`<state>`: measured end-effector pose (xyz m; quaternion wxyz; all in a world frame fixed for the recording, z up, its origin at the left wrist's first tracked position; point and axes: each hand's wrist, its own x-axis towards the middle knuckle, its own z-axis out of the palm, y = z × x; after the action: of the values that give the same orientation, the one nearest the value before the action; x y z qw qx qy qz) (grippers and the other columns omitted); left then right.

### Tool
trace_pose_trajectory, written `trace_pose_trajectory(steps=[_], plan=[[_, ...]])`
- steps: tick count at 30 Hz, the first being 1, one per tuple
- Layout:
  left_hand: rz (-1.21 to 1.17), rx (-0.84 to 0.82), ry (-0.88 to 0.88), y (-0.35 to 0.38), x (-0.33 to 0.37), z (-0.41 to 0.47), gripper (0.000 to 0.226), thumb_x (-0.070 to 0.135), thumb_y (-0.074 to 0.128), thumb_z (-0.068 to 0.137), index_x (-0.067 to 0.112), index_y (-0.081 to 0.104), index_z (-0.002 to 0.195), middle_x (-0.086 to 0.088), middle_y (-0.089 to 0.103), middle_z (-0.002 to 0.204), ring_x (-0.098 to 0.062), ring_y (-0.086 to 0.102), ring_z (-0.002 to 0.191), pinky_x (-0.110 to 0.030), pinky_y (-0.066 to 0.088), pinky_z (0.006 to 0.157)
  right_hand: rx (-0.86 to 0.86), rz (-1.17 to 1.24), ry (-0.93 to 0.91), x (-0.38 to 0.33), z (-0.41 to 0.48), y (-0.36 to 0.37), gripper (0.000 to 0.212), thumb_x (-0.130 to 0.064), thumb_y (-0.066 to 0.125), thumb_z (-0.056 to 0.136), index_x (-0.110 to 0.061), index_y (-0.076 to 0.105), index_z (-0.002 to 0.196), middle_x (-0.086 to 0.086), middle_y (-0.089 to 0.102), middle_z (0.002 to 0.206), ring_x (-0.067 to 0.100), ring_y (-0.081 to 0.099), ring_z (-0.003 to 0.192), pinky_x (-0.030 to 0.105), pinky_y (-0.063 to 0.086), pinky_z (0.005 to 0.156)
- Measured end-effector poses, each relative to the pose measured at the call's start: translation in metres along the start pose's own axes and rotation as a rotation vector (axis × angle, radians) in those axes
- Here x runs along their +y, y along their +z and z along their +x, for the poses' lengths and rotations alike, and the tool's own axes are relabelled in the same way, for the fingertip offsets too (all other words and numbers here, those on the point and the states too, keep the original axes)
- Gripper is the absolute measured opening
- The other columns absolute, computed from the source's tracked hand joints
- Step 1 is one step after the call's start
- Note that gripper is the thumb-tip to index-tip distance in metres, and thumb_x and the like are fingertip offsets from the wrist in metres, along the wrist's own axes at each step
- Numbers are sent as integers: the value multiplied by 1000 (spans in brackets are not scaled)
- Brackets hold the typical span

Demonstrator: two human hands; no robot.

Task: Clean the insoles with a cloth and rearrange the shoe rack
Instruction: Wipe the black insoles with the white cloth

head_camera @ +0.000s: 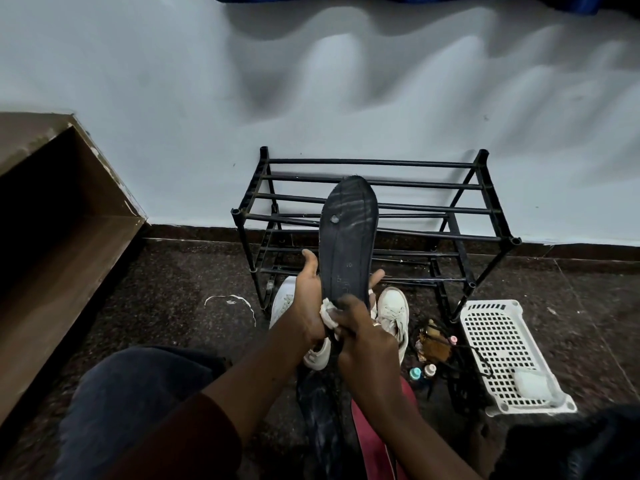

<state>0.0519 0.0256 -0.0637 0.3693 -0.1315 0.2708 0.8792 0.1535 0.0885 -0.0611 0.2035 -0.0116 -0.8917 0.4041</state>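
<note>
A black insole (348,233) stands upright in front of me, toe end up, streaked with pale wipe marks. My left hand (306,299) holds its lower end from behind, thumb at the left edge and fingertips showing on the right. My right hand (363,334) pinches a small white cloth (327,311) against the insole's heel end. Behind the insole stands an empty black shoe rack (377,216) against the wall. A pair of white sneakers (393,311) lies on the floor under my hands.
A white perforated basket (502,344) with a white lump in it sits at the right. Small bottles (424,370) and a brown item lie beside it. A brown wooden cabinet (59,216) stands at the left. My knees fill the bottom; dark and red insoles (369,441) lie between them.
</note>
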Motion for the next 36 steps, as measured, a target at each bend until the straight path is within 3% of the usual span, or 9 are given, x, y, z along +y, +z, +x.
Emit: trace_pose_trajectory(steps=[5,8,13,17,20,23,26,30,36], plan=[[62,4,6,0,-2,4,88,75,24,84,9,49,136,-15,62,122,-35,63,105,-43,55,81,-34,-18,6,2,9,-5,47,-8,45,77,-38,39,113,0,72,94,25,68,84,35,54,66],[92,-11,-1,5,-11,1,80,72,28,86,10,61,124,-16,65,115,-34,64,103,-42,51,90,-31,-142,58,4,36,-7,53,2,48,82,-23,45,129,9,69,99,32,64,87,30,38,59],[148,16,-10,6,-13,-1,80,71,25,88,13,47,139,-14,48,137,-28,53,120,-37,41,99,48,-152,62,2,63,-10,56,12,51,77,-11,48,128,6,71,102,31,65,88,27,38,63],[108,10,35,2,-7,6,82,70,23,89,6,64,120,-13,64,115,-29,65,103,-38,45,95,-7,-62,92,6,36,-4,50,5,52,81,-23,50,122,10,70,95,33,64,84,30,43,62],[65,19,54,-5,-3,9,86,72,20,87,6,59,125,-9,63,119,-25,67,96,-34,55,73,-26,13,25,13,8,2,47,-5,46,77,-37,40,111,6,71,91,27,67,82,35,53,65],[48,18,54,-4,-5,8,90,74,17,86,5,62,121,-10,66,113,-23,68,95,-32,53,71,26,9,-106,27,-2,1,52,2,51,68,-31,44,108,-3,73,88,14,67,78,23,51,67],[55,7,51,-3,-5,10,92,74,12,87,6,73,104,-8,68,113,-22,67,99,-35,50,76,57,-138,-220,38,3,-3,48,5,49,65,-21,49,106,-1,71,85,16,66,71,19,41,56],[102,-16,40,1,-3,10,85,71,12,89,9,59,123,-8,61,126,-27,59,111,-42,45,91,163,-432,-300,42,22,-9,42,-6,39,69,-14,49,109,5,70,87,22,62,55,22,38,39],[144,-30,66,6,-7,8,81,70,16,89,9,59,119,-5,63,122,-27,61,108,-42,51,82,188,-292,40,25,11,6,43,1,51,72,-18,45,110,7,68,72,25,64,56,22,37,40]])
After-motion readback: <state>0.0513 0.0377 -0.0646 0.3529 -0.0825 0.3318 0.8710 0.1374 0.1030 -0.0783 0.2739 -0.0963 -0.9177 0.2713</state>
